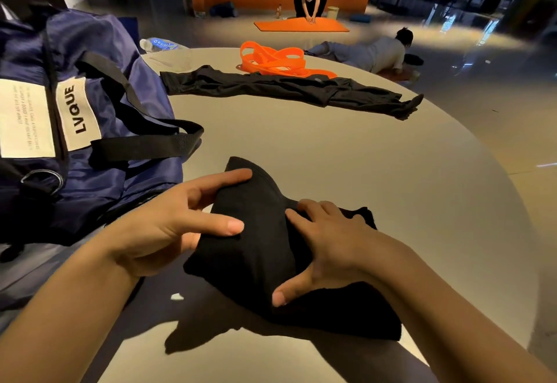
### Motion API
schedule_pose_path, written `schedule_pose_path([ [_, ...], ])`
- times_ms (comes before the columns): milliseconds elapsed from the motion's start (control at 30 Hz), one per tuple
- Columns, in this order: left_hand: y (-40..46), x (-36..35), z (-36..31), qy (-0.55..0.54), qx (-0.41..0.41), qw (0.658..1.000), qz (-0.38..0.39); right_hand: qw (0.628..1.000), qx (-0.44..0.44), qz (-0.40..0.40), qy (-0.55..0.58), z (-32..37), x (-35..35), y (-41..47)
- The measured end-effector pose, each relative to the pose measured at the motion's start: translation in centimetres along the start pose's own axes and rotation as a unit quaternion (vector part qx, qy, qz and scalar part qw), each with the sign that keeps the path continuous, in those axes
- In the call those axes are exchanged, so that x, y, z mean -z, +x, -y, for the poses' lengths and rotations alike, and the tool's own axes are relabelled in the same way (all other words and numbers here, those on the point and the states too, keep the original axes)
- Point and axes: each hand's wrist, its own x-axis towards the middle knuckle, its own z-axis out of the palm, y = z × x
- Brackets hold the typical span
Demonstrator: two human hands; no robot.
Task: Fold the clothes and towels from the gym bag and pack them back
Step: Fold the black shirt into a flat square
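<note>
- Fingers (235, 175) of the left hand (168, 223) lie nearly straight along the left edge of a folded black cloth garment (256, 241), the thumb pressed on top of it and the other fingertips hidden beneath, so the hand pinches that edge.
- Fingers of the right hand (325, 241) are spread flat across the top of the same bundle, knuckles slightly bent, thumb stretched toward the near side; they press down and do not curl round anything.
- That garment sits on the near part of a round, pale grey table (361, 153), its left end raised off the surface in the left hand, its right end lying flat under the right forearm.
- Just beside the left hand stands a navy blue nylon gym bag (99, 129) with black webbing straps and white labels, one reading "LVQUE".
- Farther back, a long black pair of trousers (286, 89) lies stretched flat across the table.
- Touching its far edge is a heap of bright orange flat bands (271, 60).
- A clear plastic water bottle (159, 44) lies on its side behind the bag.
- Beyond the table, one person kneels on an orange exercise mat (301, 25), and another person lies on the floor (467, 60).
</note>
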Motion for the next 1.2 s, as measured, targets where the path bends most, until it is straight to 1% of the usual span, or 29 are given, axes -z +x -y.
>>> schedule_pose_path([
  [67, -0.1, -0.1, -0.9, 0.002, -0.015, 1.0, -0.018, 0.998, 0.015, -0.06, 0.026, 1.3, -0.6, 0.3],
  [133, -0.4, -0.3, -1.8, -0.011, -0.023, 0.999, -0.042, 0.983, 0.039, -0.137, 0.111, 0.9, -1.4, -0.5],
  [200, -0.7, -0.6, -2.8, -0.027, -0.035, 0.998, -0.052, 0.945, 0.033, -0.247, 0.211, -0.5, -2.6, -2.0],
  [233, -0.7, -0.9, -3.3, -0.029, -0.041, 0.997, -0.052, 0.921, 0.01, -0.302, 0.247, -1.5, -3.3, -2.6],
  [267, -0.5, -1.4, -3.6, -0.024, -0.046, 0.997, -0.051, 0.897, -0.02, -0.335, 0.286, -2.3, -4.0, -3.1],
  [333, 0.7, -3.4, -3.6, -0.01, -0.043, 0.998, -0.052, 0.864, -0.053, -0.339, 0.367, -3.4, -5.4, -3.3],
  [433, 3.0, -8.5, -2.0, 0.047, -0.002, 0.998, -0.043, 0.829, -0.036, -0.318, 0.458, -4.1, -6.5, -3.2],
  [500, 3.9, -11.4, 0.1, 0.135, 0.003, 0.99, -0.043, 0.793, -0.014, -0.309, 0.524, -4.4, -6.5, -3.2],
  [567, 4.0, -12.8, 1.7, 0.24, -0.013, 0.969, -0.06, 0.745, -0.015, -0.312, 0.589, -4.7, -6.5, -3.2],
  [600, 4.0, -13.0, 2.0, 0.251, -0.026, 0.965, -0.069, 0.725, -0.024, -0.312, 0.614, -4.7, -6.5, -3.2],
  [633, 4.1, -13.0, 2.1, 0.23, -0.033, 0.97, -0.076, 0.712, -0.032, -0.31, 0.629, -4.8, -6.4, -3.3],
  [667, 4.0, -12.9, 2.1, 0.196, -0.029, 0.977, -0.084, 0.708, -0.035, -0.308, 0.634, -4.8, -6.4, -3.3],
  [733, 4.0, -12.5, 2.1, 0.164, -0.029, 0.981, -0.101, 0.721, -0.033, -0.31, 0.619, -4.6, -6.2, -3.4],
  [767, 3.9, -12.2, 2.2, 0.183, -0.04, 0.976, -0.107, 0.733, -0.03, -0.31, 0.605, -4.5, -6.1, -3.5],
  [800, 3.6, -12.0, 2.3, 0.223, -0.065, 0.967, -0.108, 0.746, -0.027, -0.308, 0.59, -4.3, -6.0, -3.6],
  [867, 2.9, -11.8, 2.3, 0.323, -0.13, 0.932, -0.102, 0.761, -0.017, -0.306, 0.572, -3.9, -5.7, -3.9],
  [933, 2.3, -11.5, 2.6, 0.386, -0.172, 0.901, -0.095, 0.778, -0.01, -0.32, 0.54, -4.1, -5.3, -3.8],
  [1000, 1.7, -11.1, 3.1, 0.416, -0.179, 0.887, -0.093, 0.801, -0.009, -0.339, 0.494, -4.4, -4.7, -3.7],
  [1033, 1.4, -10.8, 3.5, 0.426, -0.182, 0.881, -0.099, 0.805, -0.007, -0.341, 0.484, -4.6, -4.5, -3.6],
  [1133, 0.6, -10.0, 4.9, 0.459, -0.171, 0.867, -0.09, 0.811, 0.0, -0.305, 0.5, -4.9, -4.5, -3.0],
  [1200, 0.7, -9.8, 5.7, 0.472, -0.139, 0.867, -0.076, 0.83, -0.017, -0.299, 0.471, -4.9, -5.0, -2.4],
])
